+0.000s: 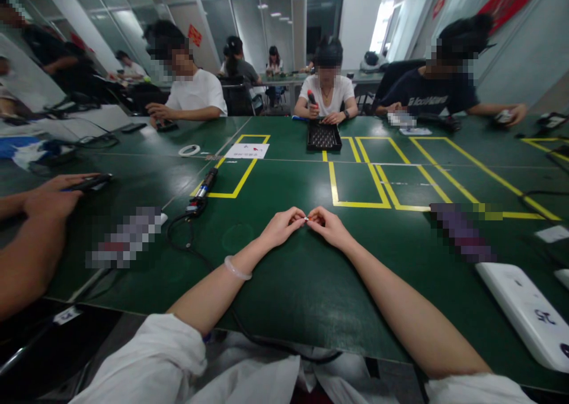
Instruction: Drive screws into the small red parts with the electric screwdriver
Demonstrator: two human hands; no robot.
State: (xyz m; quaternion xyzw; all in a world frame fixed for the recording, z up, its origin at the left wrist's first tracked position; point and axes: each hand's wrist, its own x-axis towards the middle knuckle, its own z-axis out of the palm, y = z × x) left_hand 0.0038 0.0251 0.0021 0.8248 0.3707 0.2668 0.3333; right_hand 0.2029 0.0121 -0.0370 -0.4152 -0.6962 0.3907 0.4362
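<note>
Over the green table (pixel 284 291), my left hand (pixel 283 226) and my right hand (pixel 329 226) meet fingertip to fingertip. Both are closed in a pinch. Between them is a tiny whitish, shiny piece (pixel 306 219), too small for me to tell its kind. The fingertips hide most of it. A pale bracelet (pixel 237 268) circles my left wrist. To the left of my left hand lies an electric screwdriver (pixel 205 185) with a black cable.
A white power bank (pixel 527 312) lies at the right, beside a blurred-out phone-like object (pixel 462 232). A paper sheet (pixel 248 150) and yellow tape outlines mark the table. Opposite, a person works at a black tray (pixel 323 136). A co-worker's arm (pixel 40 232) reaches in from the left.
</note>
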